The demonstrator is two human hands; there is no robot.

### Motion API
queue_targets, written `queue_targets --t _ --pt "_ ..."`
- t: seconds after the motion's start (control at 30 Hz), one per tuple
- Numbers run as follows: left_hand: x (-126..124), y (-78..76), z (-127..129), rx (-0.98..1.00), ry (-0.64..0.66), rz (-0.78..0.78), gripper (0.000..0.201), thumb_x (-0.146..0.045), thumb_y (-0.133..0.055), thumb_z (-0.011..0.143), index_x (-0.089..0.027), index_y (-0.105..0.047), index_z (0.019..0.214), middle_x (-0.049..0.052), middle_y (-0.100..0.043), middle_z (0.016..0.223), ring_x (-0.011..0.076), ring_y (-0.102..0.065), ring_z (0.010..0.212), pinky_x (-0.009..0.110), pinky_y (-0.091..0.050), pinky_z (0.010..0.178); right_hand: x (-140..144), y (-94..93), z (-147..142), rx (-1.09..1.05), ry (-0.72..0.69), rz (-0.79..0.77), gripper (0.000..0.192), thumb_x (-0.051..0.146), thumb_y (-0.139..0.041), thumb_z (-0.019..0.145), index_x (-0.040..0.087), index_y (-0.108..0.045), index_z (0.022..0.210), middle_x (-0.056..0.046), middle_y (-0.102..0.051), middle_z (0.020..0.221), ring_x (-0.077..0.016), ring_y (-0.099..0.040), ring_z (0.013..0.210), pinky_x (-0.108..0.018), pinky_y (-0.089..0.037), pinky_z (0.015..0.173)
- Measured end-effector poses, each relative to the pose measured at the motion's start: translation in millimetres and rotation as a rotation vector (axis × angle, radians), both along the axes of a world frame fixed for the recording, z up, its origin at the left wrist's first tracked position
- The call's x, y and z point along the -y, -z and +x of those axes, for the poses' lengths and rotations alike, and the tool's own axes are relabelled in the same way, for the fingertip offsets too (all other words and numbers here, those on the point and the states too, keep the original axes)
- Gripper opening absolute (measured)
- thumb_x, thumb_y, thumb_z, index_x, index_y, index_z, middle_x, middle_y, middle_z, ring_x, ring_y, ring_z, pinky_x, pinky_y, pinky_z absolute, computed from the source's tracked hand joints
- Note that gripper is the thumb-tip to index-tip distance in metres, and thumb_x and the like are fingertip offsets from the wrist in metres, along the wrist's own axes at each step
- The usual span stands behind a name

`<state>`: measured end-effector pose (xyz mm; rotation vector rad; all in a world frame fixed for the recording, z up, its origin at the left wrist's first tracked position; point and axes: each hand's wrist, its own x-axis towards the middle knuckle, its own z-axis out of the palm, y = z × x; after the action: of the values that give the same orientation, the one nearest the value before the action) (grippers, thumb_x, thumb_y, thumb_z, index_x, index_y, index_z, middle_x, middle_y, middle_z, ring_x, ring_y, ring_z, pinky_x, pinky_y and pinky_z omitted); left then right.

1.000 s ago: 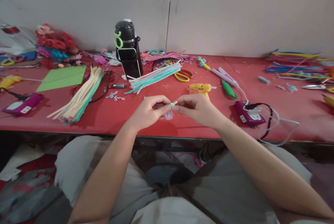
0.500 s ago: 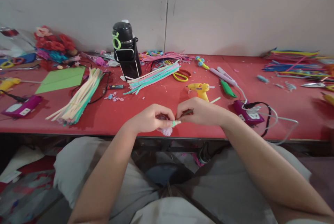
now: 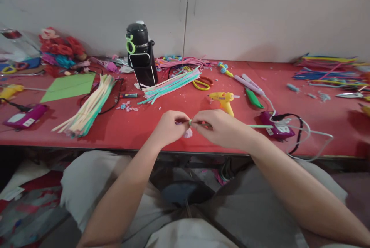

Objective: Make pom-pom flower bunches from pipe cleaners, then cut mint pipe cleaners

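Just above the front edge of the red table, my left hand (image 3: pixel 172 127) is closed on a small lilac fluffy piece (image 3: pixel 188 134), perhaps a pipe-cleaner flower, which hangs partly hidden below the fingertips. My right hand (image 3: pixel 221 124) pinches a light green pipe cleaner (image 3: pixel 261 126) against its top. Fingertips of both hands meet there. The far length of the green stem sticks out to the right past my right wrist. A yellow glue gun (image 3: pixel 224 101) lies just beyond my right hand.
Pipe-cleaner bundles lie left (image 3: pixel 89 109) and centre (image 3: pixel 170 86). A black bottle (image 3: pixel 141 55) stands behind them. Yellow-handled scissors (image 3: pixel 201 83), a lilac hot tool (image 3: pixel 249 85) and a purple power box (image 3: pixel 276 126) with looping cords are also on the table.
My hands have drawn closer together, fingertips now touching. The green pipe cleaner has swung from slanting upward behind my right hand to lying nearly level toward the right.
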<state>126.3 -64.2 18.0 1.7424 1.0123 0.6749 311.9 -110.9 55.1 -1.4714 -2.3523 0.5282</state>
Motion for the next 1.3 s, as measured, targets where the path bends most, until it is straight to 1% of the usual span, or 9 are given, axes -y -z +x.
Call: queue_targets --t 0.1,0.2,0.4,0.53,0.7,0.8,1.0,1.13,1.3 --pt "-7 -0.9 -6 0.243 -0.018 -0.168 0.015 -0.028 -0.07 0.077 -0.013 -0.072 0.074 0.005 -0.068 0.06 0.0122 -0.054 0.043 0.026 -0.042 0.046 -2 1.9 3 -0.037 -0.029 0.104 0.027 0.018 -0.045 0.099 0.018 -0.072 0.102 -0.007 -0.074 0.099 -0.0194 -0.065 0.086 -0.028 -0.04 0.071" --pt "-12 -2.8 -11 0.401 -0.029 -0.223 0.017 -0.03 -0.077 0.074 -0.013 -0.074 0.074 0.004 -0.068 0.061 0.0119 -0.057 0.048 0.025 -0.044 0.049 -2 0.4 5 0.073 -0.031 0.217 0.033 0.01 -0.044 0.096 0.019 -0.071 0.112 -0.007 -0.074 0.105 -0.0207 -0.066 0.088 -0.028 -0.038 0.067" --pt "-15 0.8 -14 0.505 0.067 -0.309 0.022 -0.033 -0.085 0.069 -0.015 -0.075 0.073 0.004 -0.07 0.069 0.0117 -0.061 0.061 0.024 -0.045 0.058 -4 0.8 10 0.08 -0.023 0.309 0.032 0.009 -0.046 0.094 0.02 -0.074 0.104 -0.006 -0.072 0.095 -0.0194 -0.063 0.082 -0.028 -0.039 0.066" --pt "-16 1.6 -14 0.5 0.123 -0.349 0.027 -0.038 -0.085 0.071 -0.015 -0.073 0.074 0.004 -0.07 0.072 0.0141 -0.064 0.065 0.026 -0.048 0.061 -11 5.7 15 -0.135 -0.08 0.229 0.024 0.014 -0.052 0.095 0.018 -0.075 0.095 -0.006 -0.073 0.095 -0.0182 -0.064 0.083 -0.03 -0.044 0.075" --pt "-14 -1.2 -13 0.495 0.118 -0.4 0.025 -0.038 -0.08 0.077 -0.016 -0.069 0.077 0.006 -0.07 0.076 0.014 -0.064 0.066 0.023 -0.047 0.057 -15 2.3 16 -0.36 -0.027 0.008 0.012 0.025 -0.063 0.091 0.018 -0.072 0.091 -0.005 -0.072 0.091 -0.0155 -0.062 0.075 -0.029 -0.048 0.07" --pt "-11 -2.2 -12 0.464 0.088 -0.353 0.023 -0.038 -0.077 0.081 -0.016 -0.069 0.08 0.003 -0.067 0.07 0.0106 -0.057 0.054 0.022 -0.042 0.047 -14 -0.3 15 -0.448 -0.01 -0.124 0.017 0.032 -0.065 0.091 0.018 -0.072 0.097 -0.004 -0.073 0.092 -0.0148 -0.062 0.074 -0.028 -0.049 0.068" --pt "-6 -4.1 -9 0.387 -0.003 -0.293 0.022 -0.037 -0.077 0.08 -0.015 -0.073 0.081 0.001 -0.062 0.061 0.0069 -0.048 0.045 0.018 -0.032 0.037 -16 12.4 6 -0.672 0.099 -0.285 0.031 0.047 -0.068 0.089 0.017 -0.068 0.094 0.0 -0.063 0.07 -0.0091 -0.049 0.053 -0.023 -0.038 0.048" --pt "-9 -5.0 -12 0.409 -0.025 -0.37 0.022 -0.036 -0.076 0.079 -0.015 -0.073 0.081 0.001 -0.062 0.061 0.0069 -0.047 0.044 0.018 -0.029 0.035 -19 20.7 1 -0.739 0.083 -0.263 0.034 0.049 -0.072 0.086 0.016 -0.067 0.095 0.0 -0.063 0.069 -0.0094 -0.05 0.056 -0.023 -0.038 0.049" --pt "-9 -6.7 -18 0.387 0.055 -0.386 0.021 -0.031 -0.076 0.077 -0.015 -0.073 0.091 0.005 -0.069 0.068 0.0074 -0.05 0.046 0.018 -0.033 0.038 -21 22.1 1 -0.735 0.088 -0.145 0.035 0.048 -0.074 0.084 0.015 -0.069 0.095 0.002 -0.058 0.065 -0.0088 -0.047 0.055 -0.024 -0.036 0.051"
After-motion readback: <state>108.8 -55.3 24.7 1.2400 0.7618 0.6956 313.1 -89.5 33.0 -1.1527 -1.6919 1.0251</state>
